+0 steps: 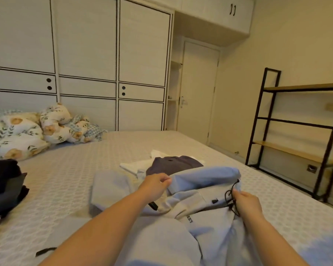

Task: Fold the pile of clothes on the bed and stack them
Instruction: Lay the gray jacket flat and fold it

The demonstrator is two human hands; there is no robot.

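On the near half of the bed [181, 143], w/ its patterned grey cover, both hands work a pale grey hooded garment [161, 235] that has black drawstrings and a bit of dark lettering. Left hand [155, 186]: fingers curled, pinching the hood's edge near its middle, hood lining showing light blue. Right hand [247, 204]: fingers curled round fabric at the hood's right side, right by the looped black drawstring [231, 196]; can't tell if the cord itself is gripped. Garment lies rumpled under and around both hands, spreading toward the camera. Just beyond the hood, a folded dark grey piece [173, 164] lies on folded white cloth [131, 166]. Far left, a dark clothes pile [4, 187]; behind it, floral bedding [27, 131].
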